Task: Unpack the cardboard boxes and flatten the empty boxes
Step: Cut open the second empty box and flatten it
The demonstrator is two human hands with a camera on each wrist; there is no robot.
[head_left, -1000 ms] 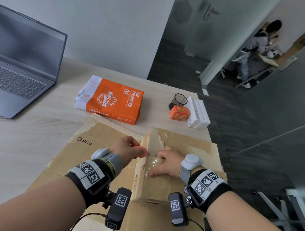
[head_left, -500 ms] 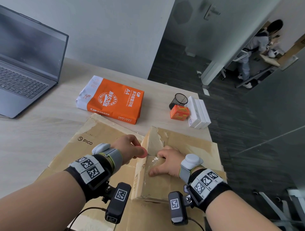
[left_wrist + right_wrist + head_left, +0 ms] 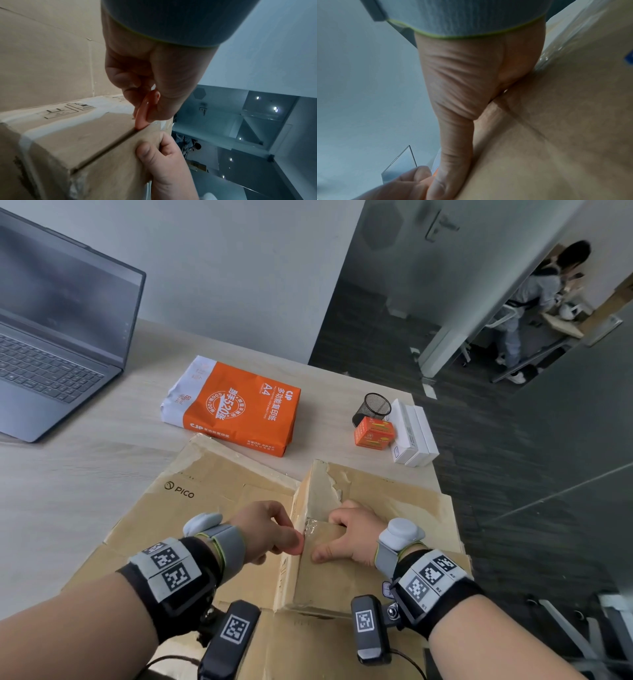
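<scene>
Two hands work one cardboard box: my left hand pinches an orange cutter, tip in the taped seam just below my fingertips; my right hand curls over the box edge. Next, likely, drawing the cutter along the seam, clear of my right thumb.
</scene>
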